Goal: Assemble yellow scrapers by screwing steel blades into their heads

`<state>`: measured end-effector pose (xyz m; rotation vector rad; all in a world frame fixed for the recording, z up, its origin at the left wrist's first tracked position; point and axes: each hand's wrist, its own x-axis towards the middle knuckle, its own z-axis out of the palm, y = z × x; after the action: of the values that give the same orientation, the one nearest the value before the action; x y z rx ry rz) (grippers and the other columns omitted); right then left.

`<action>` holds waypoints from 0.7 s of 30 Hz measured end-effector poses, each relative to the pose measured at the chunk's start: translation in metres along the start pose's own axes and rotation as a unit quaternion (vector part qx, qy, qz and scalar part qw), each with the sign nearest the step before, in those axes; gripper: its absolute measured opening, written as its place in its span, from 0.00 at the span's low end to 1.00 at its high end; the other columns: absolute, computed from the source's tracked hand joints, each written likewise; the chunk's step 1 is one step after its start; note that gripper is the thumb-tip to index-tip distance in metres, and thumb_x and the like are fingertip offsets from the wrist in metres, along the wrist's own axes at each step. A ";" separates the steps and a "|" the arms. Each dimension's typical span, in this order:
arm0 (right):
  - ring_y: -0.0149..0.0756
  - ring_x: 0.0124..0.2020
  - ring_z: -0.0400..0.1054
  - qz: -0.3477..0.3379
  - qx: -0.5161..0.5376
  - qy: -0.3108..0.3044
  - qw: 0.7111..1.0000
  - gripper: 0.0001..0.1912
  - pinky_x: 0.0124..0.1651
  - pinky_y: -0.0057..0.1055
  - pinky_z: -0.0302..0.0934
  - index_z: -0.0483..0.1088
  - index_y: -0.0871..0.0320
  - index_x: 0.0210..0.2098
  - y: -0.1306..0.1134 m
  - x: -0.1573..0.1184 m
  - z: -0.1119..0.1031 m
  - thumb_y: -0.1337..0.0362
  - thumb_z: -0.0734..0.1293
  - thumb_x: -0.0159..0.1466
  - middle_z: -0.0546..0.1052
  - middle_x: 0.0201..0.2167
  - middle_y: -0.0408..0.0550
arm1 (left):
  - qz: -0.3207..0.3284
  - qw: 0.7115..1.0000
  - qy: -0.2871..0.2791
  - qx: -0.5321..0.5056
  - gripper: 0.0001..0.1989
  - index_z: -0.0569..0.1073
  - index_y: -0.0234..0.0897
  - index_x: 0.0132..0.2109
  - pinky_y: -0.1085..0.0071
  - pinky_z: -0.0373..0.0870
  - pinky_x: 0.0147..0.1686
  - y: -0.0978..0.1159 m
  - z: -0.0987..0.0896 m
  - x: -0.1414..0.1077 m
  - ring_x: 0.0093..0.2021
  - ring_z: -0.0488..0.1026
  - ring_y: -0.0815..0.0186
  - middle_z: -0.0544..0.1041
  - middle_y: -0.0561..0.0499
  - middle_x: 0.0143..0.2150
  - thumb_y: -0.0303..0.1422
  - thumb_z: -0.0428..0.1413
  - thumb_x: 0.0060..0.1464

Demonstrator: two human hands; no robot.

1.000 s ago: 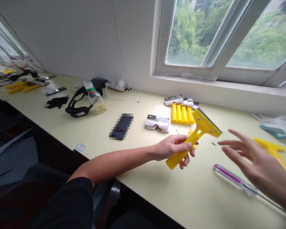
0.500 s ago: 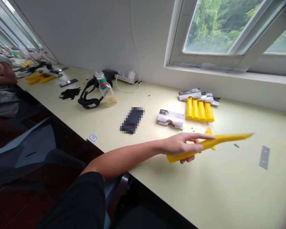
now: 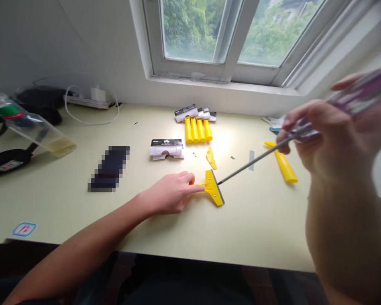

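My left hand is closed round the handle of a yellow scraper, resting low over the table. The scraper's wide head faces right, with two screws and a dark blade edge. My right hand, blurred, grips a screwdriver by its clear purple handle. The shaft slants down to the left and its tip appears by the scraper's head; whether it touches I cannot tell. Just beyond the head lie a loose yellow scraper plate, small screws and a flat metal blade.
Several yellow handles lie in a row with white-and-black packages behind. A folded package and a pixelated dark object sit left of them. A bottle stands far left. Another yellow handle lies right.
The view has swung right. My left hand has brought the scraper down and turned its head towards the right. My right hand has come into view with the screwdriver.
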<state>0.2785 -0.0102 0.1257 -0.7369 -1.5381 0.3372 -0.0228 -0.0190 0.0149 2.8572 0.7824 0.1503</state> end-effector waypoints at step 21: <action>0.30 0.23 0.66 0.087 -0.057 -0.115 0.988 0.21 0.23 0.29 0.65 0.53 0.48 0.48 0.039 -0.021 0.056 0.54 0.68 0.64 0.72 0.29 0.39 | -0.022 0.996 -0.081 0.024 0.28 0.58 0.52 0.67 0.71 0.63 0.33 0.012 -0.001 0.009 0.37 0.67 0.65 0.68 0.49 0.43 0.28 0.47 0.61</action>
<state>0.2330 0.0179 0.0782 -0.9515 -1.7252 0.4804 -0.0092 -0.0243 0.0190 2.8486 0.8265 -0.1055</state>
